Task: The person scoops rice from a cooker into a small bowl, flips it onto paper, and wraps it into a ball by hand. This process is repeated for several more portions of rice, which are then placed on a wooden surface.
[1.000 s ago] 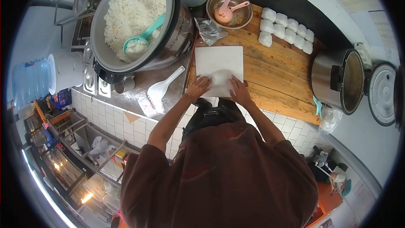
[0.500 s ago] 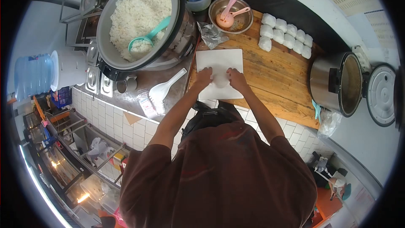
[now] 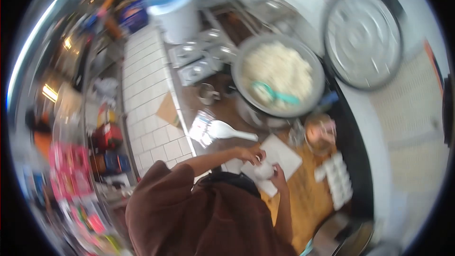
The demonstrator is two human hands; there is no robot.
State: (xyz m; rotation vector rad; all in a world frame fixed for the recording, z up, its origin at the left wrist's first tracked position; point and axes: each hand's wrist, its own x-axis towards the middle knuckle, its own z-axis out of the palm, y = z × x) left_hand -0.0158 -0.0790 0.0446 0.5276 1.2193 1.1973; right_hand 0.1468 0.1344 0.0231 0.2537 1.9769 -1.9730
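Two bare hands at a rounded white bundle (image 3: 264, 170) on a white sheet (image 3: 287, 155), just below the frame's centre.
The left hand (image 3: 251, 155) has bent, partly spread fingers at its upper left edge; the right hand (image 3: 278, 175) curls at its right edge, fingertips partly hidden, grip unclear. Blur merges the white wrapped bundles (image 3: 337, 180) right of centre and smears the pink utensils (image 3: 322, 130) above them; the steel pot (image 3: 332, 230), lower right, is cut off.
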